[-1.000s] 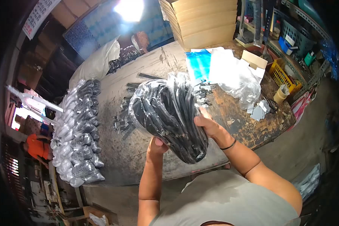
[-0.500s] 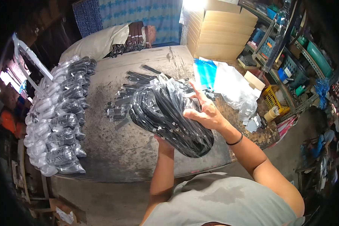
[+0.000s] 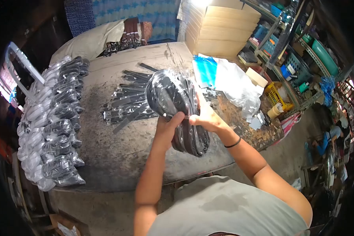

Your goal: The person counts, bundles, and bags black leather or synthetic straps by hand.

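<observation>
Held above the table is a coiled bundle of black straps [image 3: 165, 96] with shiny clear plastic around it. My left hand [image 3: 168, 129] grips its near left side, thumb on top. My right hand [image 3: 205, 116] grips the right side, its thumb close to the left one; some fingers are hidden behind the bundle. Beneath and beyond it, more flat black straps [image 3: 131, 96] lie fanned out on the worn table [image 3: 118, 153], several with clear wrapping at their ends.
Clear bags of coiled black straps [image 3: 63, 126] are stacked along the table's left edge. At the right lie a blue plastic sheet [image 3: 205, 70] and white plastic bags [image 3: 236, 86]. Cardboard [image 3: 224, 35] stands behind, near shelves with baskets [image 3: 297, 65]. Brown straps [image 3: 131, 33] lie at the back.
The bundle has been turned more upright and squeezed narrower at its middle. My left hand has come from underneath to the near side, and my right hand has closed in around it.
</observation>
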`<state>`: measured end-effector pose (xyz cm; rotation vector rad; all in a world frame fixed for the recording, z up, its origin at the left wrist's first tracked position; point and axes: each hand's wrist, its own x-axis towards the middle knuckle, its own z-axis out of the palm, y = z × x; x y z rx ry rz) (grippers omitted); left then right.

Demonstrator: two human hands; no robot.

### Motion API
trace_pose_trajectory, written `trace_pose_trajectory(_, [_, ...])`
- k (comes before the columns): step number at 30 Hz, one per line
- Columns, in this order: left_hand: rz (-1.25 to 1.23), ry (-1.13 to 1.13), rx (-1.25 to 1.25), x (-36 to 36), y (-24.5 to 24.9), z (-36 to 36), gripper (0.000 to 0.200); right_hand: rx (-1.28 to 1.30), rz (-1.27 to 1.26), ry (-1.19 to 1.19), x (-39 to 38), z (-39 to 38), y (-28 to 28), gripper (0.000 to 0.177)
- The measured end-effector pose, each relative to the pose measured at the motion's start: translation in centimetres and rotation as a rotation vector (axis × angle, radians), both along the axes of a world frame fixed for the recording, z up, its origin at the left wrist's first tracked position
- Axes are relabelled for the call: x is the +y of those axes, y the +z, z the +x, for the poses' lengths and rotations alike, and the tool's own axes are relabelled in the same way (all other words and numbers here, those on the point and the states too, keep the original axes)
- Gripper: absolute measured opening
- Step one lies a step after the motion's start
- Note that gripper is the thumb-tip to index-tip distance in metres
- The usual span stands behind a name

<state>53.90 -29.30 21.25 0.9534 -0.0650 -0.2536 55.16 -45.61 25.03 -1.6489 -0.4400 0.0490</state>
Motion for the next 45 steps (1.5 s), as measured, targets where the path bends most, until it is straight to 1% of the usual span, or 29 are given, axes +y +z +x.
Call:
trace_pose_trajectory(1, [0.061,-0.032,-0.068,-0.5,0.5,0.1,0.047,0.001,0.070,0.009,-0.4,-0.3,-0.5,0.126])
trace_pose_trajectory(2, [0.149,-0.031,-0.008,-1.0,0.9,0.1,0.052,0.025,0.100,0.001,-1.6,0.4,-2.6,0.119])
trace_pose_trajectory(3, [0.155,-0.045,0.002,-1.7,0.5,0.2,0.052,0.035,0.107,-0.013,-2.3,0.1,-3.5,0.119])
trace_pose_trajectory(5, [0.260,-0.122,-0.109,-3.3,-0.9,0.6,0.064,0.233,0.384,0.024,-3.6,-0.4,-5.3,0.113])
trace_pose_trajectory(6, [0.225,-0.191,-0.150,-4.1,-0.8,0.5,0.069,0.274,0.455,0.008,-4.3,-0.8,-6.3,0.104])
trace_pose_trajectory(7, [0.318,-0.195,-0.037,-4.8,0.1,-0.2,0.068,0.279,0.469,-0.003,-5.1,-1.2,-7.3,0.104])
trace_pose_trajectory(9, [0.288,-0.293,-0.023,-6.4,-0.5,-0.4,0.070,0.289,0.636,0.022,-6.8,-2.2,-8.5,0.098])
trace_pose_trajectory(10, [0.301,-0.307,-0.018,-7.1,-0.5,-0.4,0.070,0.275,0.678,0.007,-7.6,-2.9,-8.8,0.091])
trace_pose_trajectory(11, [0.305,-0.369,-0.018,-7.6,-0.3,-0.3,0.070,0.276,0.696,-0.005,-8.6,-3.6,-9.1,0.091])
trace_pose_trajectory(13, [0.330,-0.443,-0.005,-9.4,-0.5,-0.4,0.071,0.417,0.770,-0.064,-10.6,-5.3,-9.0,0.079])
trace_pose_trajectory(14, [0.422,-0.403,-0.060,-10.4,-0.9,-0.3,0.072,0.413,0.783,-0.064,-11.7,-6.0,-8.8,0.074])
trace_pose_trajectory(15, [0.511,-0.358,-0.118,-11.5,-1.2,-0.2,0.073,0.412,0.801,-0.067,-12.7,-6.2,-9.1,0.074])
trace_pose_trajectory(16, [0.477,-0.292,-0.079,-13.2,-1.6,-0.7,0.076,0.372,0.818,-0.104,-13.7,-6.3,-9.4,0.075])
trace_pose_trajectory(18, [0.507,-0.199,-0.091,-16.6,-1.8,-1.5,0.083,0.336,0.884,-0.176,-15.5,-6.6,-9.6,0.074])
trace_pose_trajectory(19, [0.495,-0.173,-0.110,-18.0,-1.8,-1.8,0.087,0.336,0.894,-0.168,-16.8,-6.6,-10.1,0.074])
trace_pose_trajectory(20, [0.455,-0.134,-0.203,-19.4,-2.5,-1.8,0.099,0.361,0.926,-0.115,-18.4,-6.6,-11.0,0.077])
trace_pose_trajectory(21, [0.464,-0.127,-0.202,-20.6,-2.3,-1.9,0.099,0.388,0.956,-0.062,-19.8,-6.7,-11.3,0.081])
trace_pose_trajectory(23, [0.394,-0.157,-0.231,-22.3,-1.8,-2.0,0.112,0.418,0.942,-0.041,-21.9,-6.9,-11.9,0.079])
trace_pose_trajectory(25, [0.423,-0.197,-0.211,-23.2,-1.8,-1.8,0.110,0.391,0.871,-0.107,-23.1,-7.1,-11.2,0.074])
trace_pose_trajectory(27, [0.448,-0.243,-0.191,-24.1,-1.7,-1.6,0.109,0.384,0.874,-0.115,-24.0,-7.0,-10.9,0.074])
trace_pose_trajectory(29, [0.320,-0.269,-0.227,-25.2,-1.3,-1.5,0.100,0.376,0.832,-0.141,-24.8,-6.6,-11.1,0.074])
trace_pose_trajectory(30, [0.327,-0.270,-0.223,-25.6,-1.2,-1.5,0.100,0.379,0.838,-0.141,-25.2,-6.4,-11.3,0.074])
trace_pose_trajectory(32, [0.312,-0.245,-0.170,-26.4,-1.0,-1.3,0.090,0.358,0.843,-0.081,-26.0,-5.9,-11.7,0.084])
trace_pose_trajectory(33, [0.296,-0.259,-0.075,-26.6,-1.0,-1.2,0.083,0.359,0.848,-0.085,-26.3,-5.8,-11.9,0.084])
trace_pose_trajectory(35, [0.325,-0.237,-0.023,-27.2,-0.7,-1.2,0.079,0.359,0.783,-0.087,-26.9,-5.5,-12.2,0.085])
trace_pose_trajectory(36, [0.328,-0.247,-0.020,-27.7,-0.5,-1.2,0.079,0.388,0.758,-0.100,-27.2,-5.4,-12.7,0.081])
trace_pose_trajectory(39, [0.410,-0.200,-0.026,-28.9,-0.6,-1.1,0.076,0.355,0.805,-0.119,-27.1,-5.6,-9.6,0.079])
trace_pose_trajectory(42, [0.575,-0.222,-0.068,-29.9,-0.9,-0.7,0.072,0.324,0.787,-0.106,-27.7,-5.4,-11.0,0.080])
trace_pose_trajectory(45, [0.590,-0.247,-0.031,-30.9,-0.8,-0.9,0.072,0.380,0.720,-0.065,-29.0,-5.6,-11.7,0.076])
